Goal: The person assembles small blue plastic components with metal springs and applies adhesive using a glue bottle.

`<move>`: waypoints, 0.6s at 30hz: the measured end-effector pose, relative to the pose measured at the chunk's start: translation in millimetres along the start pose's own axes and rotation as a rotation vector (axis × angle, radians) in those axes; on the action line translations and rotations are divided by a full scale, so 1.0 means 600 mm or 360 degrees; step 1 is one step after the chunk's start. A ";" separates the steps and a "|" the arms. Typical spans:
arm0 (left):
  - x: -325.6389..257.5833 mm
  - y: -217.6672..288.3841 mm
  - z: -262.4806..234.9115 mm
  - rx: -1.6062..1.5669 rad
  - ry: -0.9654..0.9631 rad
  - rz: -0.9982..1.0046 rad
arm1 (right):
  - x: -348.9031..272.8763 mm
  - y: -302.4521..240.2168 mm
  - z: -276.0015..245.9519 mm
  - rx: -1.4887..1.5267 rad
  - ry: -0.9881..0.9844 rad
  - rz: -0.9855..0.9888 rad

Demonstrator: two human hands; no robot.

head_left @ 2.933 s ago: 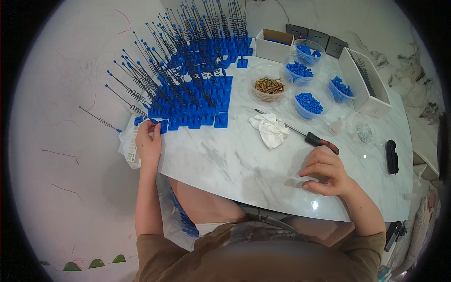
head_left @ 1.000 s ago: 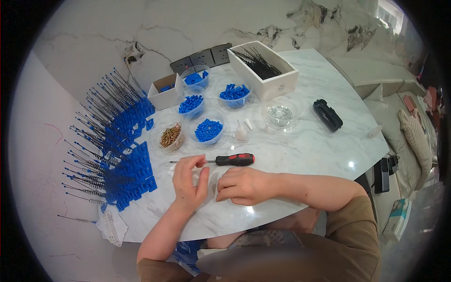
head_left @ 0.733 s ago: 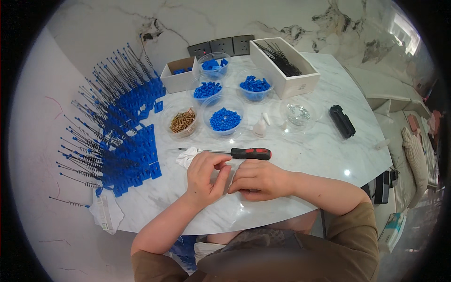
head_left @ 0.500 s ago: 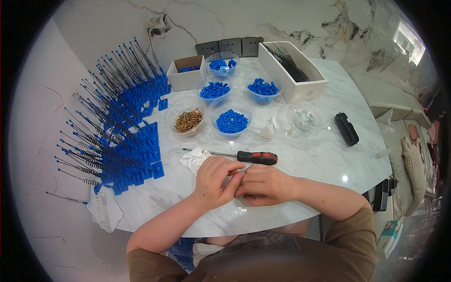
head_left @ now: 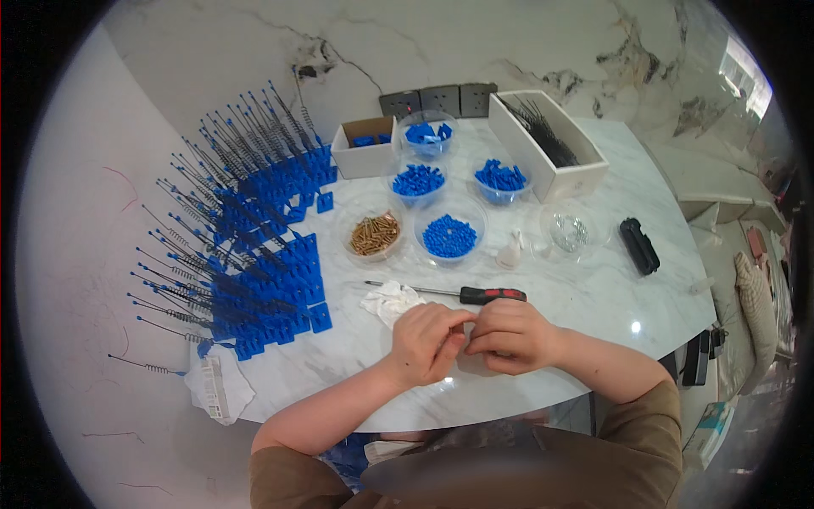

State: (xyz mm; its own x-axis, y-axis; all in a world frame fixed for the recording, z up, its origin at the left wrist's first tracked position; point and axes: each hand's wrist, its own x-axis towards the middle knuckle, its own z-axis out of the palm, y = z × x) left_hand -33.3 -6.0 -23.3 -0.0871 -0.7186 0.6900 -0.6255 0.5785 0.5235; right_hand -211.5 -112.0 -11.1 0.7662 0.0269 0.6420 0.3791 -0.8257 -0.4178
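Since a few seconds ago, the bare left hand [head_left: 426, 343] has been moved from the flat blue plastic stands [head_left: 280, 293] with tall black springs to a place just beside the bare right hand [head_left: 511, 338]. Both are now held near the front edge of the shiny white marble-patterned table [head_left: 606, 307]. On the left hand, the thumb is held a little apart from the pointing finger. On the right hand, the fingers are curled in together. It cannot be told if something tiny is held in either. Just past the hands, the long screwdriver [head_left: 493, 295] with a black and red handle is laid flat, its tip pointed at the left edge. A crumpled white tissue [head_left: 390, 302] is set beside its shaft. Farther back, tiny round blue beads [head_left: 449, 237] and gold-coloured metal pins [head_left: 373, 235] are kept in clear round plastic bowls [head_left: 445, 208].
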 end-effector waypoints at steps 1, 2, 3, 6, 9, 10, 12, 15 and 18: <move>-0.001 -0.001 -0.001 -0.0015 0.0010 0.0001 | 0.009 -0.003 -0.003 -0.0066 0.0120 -0.0039; -0.001 0.000 -0.002 -0.0031 0.0021 0.0002 | 0.019 -0.010 -0.010 -0.0075 0.0106 -0.0064; 0.000 0.002 -0.004 -0.0043 0.0023 0.0005 | 0.029 -0.022 -0.021 -0.0207 0.0180 -0.0161; -0.004 -0.002 -0.009 -0.0114 0.0059 -0.0041 | 0.098 -0.039 -0.062 -0.0530 0.0208 -0.0357; -0.008 -0.006 -0.011 -0.0211 0.0145 -0.0145 | 0.225 -0.016 -0.113 -0.0938 0.0083 -0.0189; -0.007 -0.003 -0.014 -0.0251 0.0183 -0.0229 | 0.279 0.010 -0.120 -0.0853 0.0174 -0.0129; -0.003 0.001 -0.019 -0.0256 0.0188 -0.0248 | 0.372 0.094 -0.117 -0.0889 0.0052 -0.0037; -0.001 -0.002 -0.011 -0.0276 0.0175 -0.0239 | 0.456 0.248 -0.079 -0.1095 -0.0485 0.0477; -0.007 -0.011 -0.009 -0.0235 0.0167 -0.0223 | 0.485 0.351 -0.022 -0.1171 -0.0741 0.0718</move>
State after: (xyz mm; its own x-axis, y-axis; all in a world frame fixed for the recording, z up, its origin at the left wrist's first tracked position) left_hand -24.6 -5.0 -27.2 0.0784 -0.7562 0.6497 -0.5049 0.5318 0.6799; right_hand 84.3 -285.5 96.3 0.9476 -0.2886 0.1369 -0.2970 -0.9538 0.0448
